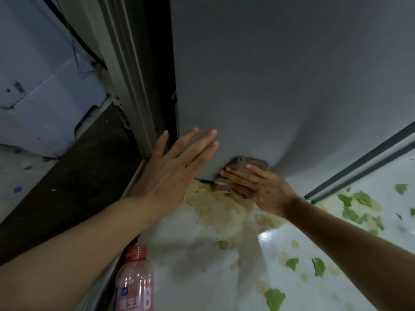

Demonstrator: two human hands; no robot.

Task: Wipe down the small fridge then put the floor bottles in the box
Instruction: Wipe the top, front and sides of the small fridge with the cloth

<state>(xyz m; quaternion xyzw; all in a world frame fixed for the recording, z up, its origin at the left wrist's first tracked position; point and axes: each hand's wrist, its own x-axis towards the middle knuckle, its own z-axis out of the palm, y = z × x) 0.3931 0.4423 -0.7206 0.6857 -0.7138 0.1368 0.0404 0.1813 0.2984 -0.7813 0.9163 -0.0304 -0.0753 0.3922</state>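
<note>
The small grey fridge (280,75) fills the upper middle of the view, seen from above. My right hand (253,185) presses a brownish cloth (244,163) flat against the fridge's bottom edge, close to the floor. My left hand (177,162) lies spread and flat against the fridge's lower left corner, fingers apart, holding nothing. A pink plastic bottle (135,286) with a pink neck stands on the floor at the bottom, just under my left forearm.
The white floor (202,254) carries a yellowish stain below the fridge and green leaf scraps (357,205) to the right. A dark gap and a metal door frame (125,86) run along the fridge's left. A pale cardboard box (45,104) sits at far left.
</note>
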